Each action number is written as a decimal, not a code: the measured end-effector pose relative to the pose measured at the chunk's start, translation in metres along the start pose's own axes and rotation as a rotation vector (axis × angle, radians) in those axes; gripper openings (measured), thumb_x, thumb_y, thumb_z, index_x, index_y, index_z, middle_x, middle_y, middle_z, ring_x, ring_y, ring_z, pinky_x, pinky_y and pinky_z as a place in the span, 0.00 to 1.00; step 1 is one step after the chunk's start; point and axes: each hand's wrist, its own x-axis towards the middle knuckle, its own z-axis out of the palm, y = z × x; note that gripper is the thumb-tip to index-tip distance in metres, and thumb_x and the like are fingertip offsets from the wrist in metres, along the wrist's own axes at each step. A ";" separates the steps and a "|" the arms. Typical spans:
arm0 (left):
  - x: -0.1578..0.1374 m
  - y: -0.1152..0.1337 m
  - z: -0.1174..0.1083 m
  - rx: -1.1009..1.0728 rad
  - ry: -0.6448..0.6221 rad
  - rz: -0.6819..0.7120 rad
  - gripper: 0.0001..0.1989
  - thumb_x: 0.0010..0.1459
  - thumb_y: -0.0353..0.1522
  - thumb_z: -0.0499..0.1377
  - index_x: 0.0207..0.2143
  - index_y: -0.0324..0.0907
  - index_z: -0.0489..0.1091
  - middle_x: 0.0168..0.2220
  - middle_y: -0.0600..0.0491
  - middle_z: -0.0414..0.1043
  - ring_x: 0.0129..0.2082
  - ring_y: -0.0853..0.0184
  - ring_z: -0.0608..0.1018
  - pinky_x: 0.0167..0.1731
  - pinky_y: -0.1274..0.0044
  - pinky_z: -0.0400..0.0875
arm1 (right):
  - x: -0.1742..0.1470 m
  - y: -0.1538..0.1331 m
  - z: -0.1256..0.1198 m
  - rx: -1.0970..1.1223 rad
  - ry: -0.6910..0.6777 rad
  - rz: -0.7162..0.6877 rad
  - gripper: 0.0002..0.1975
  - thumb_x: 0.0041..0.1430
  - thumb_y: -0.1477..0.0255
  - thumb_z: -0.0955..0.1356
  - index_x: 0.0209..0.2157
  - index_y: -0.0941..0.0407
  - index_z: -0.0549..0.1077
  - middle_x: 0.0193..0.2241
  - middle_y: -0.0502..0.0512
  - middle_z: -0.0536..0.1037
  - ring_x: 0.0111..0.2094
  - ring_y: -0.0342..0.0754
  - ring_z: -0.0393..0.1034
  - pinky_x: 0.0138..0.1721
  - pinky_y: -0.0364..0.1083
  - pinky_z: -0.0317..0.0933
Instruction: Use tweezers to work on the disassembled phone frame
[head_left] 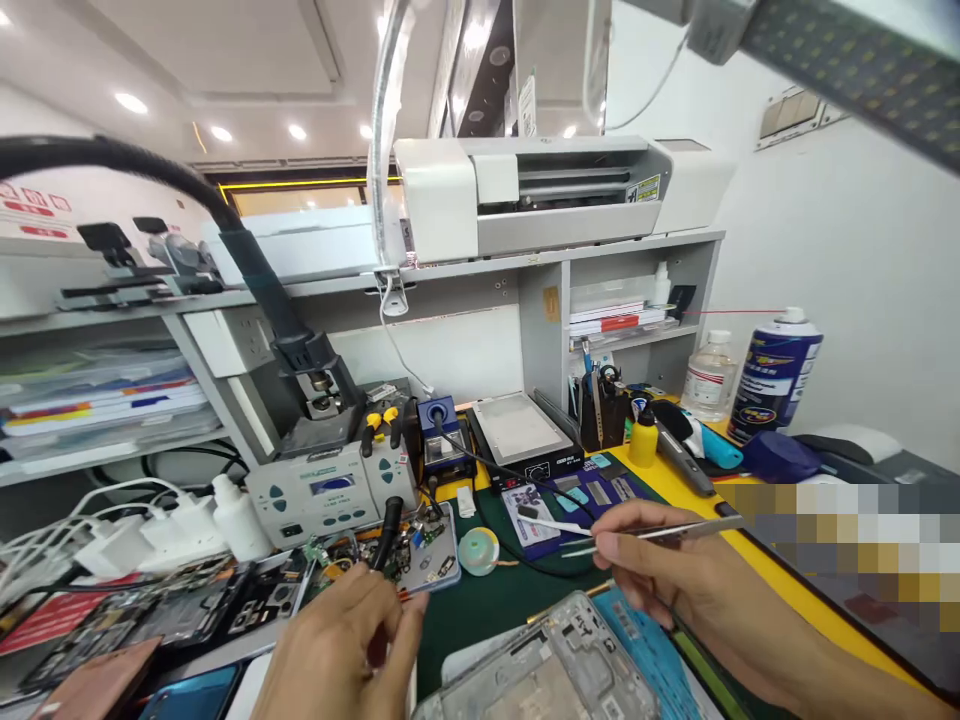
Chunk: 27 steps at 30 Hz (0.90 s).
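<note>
My right hand grips metal tweezers whose tips point left over the green mat. My left hand is closed around a black handle with a cable, a hot-air or soldering handpiece, held upright near the table's front. An opened phone frame lies just below and between both hands. A tray of small phone parts sits right behind the handpiece.
A rework station and a blue soldering unit stand at the back, beside a heating plate. Disassembled phones lie at left. Bottles and a spray can stand at right. A black hose arches overhead.
</note>
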 end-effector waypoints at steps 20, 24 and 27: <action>0.144 0.051 0.043 0.470 -0.552 -0.041 0.16 0.64 0.38 0.62 0.51 0.40 0.71 0.52 0.47 0.74 0.48 0.59 0.78 0.48 0.60 0.75 | -0.012 -0.026 -0.020 0.610 -0.399 0.039 0.18 0.66 0.65 0.64 0.49 0.60 0.79 0.37 0.62 0.79 0.25 0.48 0.73 0.19 0.42 0.58; 0.142 0.051 0.038 0.323 -0.484 -0.093 0.15 0.64 0.38 0.62 0.50 0.41 0.72 0.51 0.47 0.74 0.48 0.59 0.78 0.48 0.61 0.75 | -0.010 -0.031 -0.021 0.564 -0.327 0.057 0.16 0.67 0.67 0.63 0.41 0.60 0.80 0.25 0.52 0.74 0.20 0.42 0.69 0.18 0.39 0.55; 0.132 0.045 0.025 0.098 -0.382 -0.146 0.13 0.64 0.39 0.61 0.47 0.41 0.73 0.47 0.50 0.76 0.45 0.61 0.79 0.46 0.63 0.75 | -0.011 -0.035 -0.021 0.514 -0.288 0.031 0.14 0.66 0.69 0.63 0.38 0.59 0.80 0.24 0.50 0.72 0.19 0.41 0.69 0.18 0.39 0.55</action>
